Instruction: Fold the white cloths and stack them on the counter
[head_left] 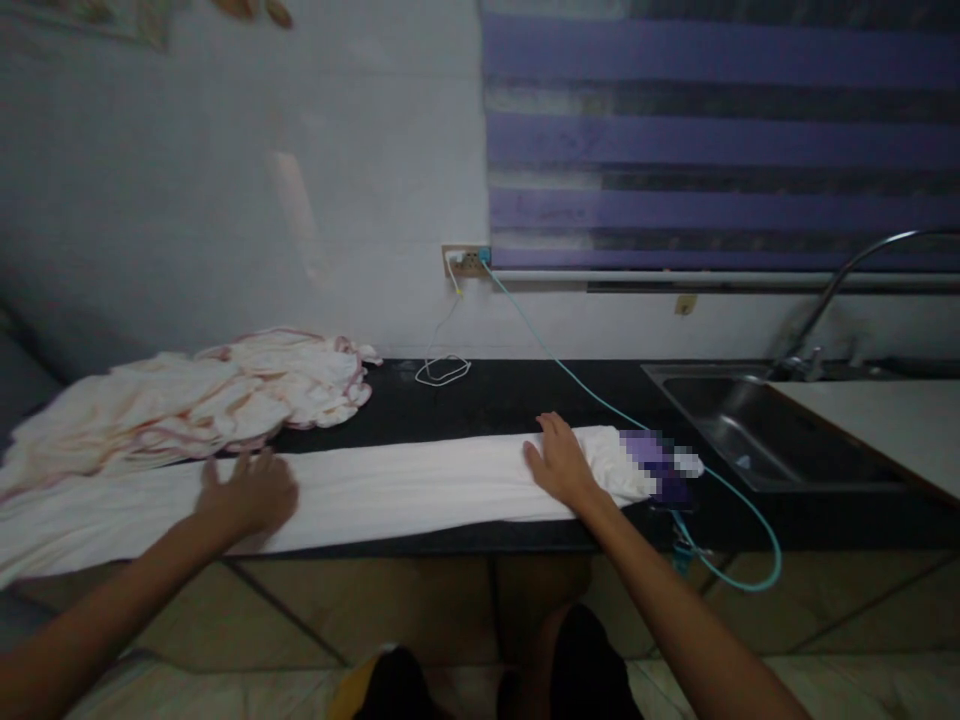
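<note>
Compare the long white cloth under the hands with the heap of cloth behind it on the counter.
The long white cloth lies flat, stretched along the counter's front edge; the heap is bunched and crumpled nearer the wall. The long cloth looks plain white; the heap shows pinkish-red edging. The left hand and right hand press flat on the long cloth; neither touches the heap. Both are pale fabric on the same dark counter.

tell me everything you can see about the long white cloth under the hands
The long white cloth is a soft, plain fabric folded into a narrow band, lying flat along the front edge of the black countertop. It runs from the left edge of the picture to near the sink, with lengthwise creases. The left hand and the right hand both press flat on it, palms down. Its right end meets a blurred purple object; a heap of pink-trimmed cloth borders its left part.
</note>
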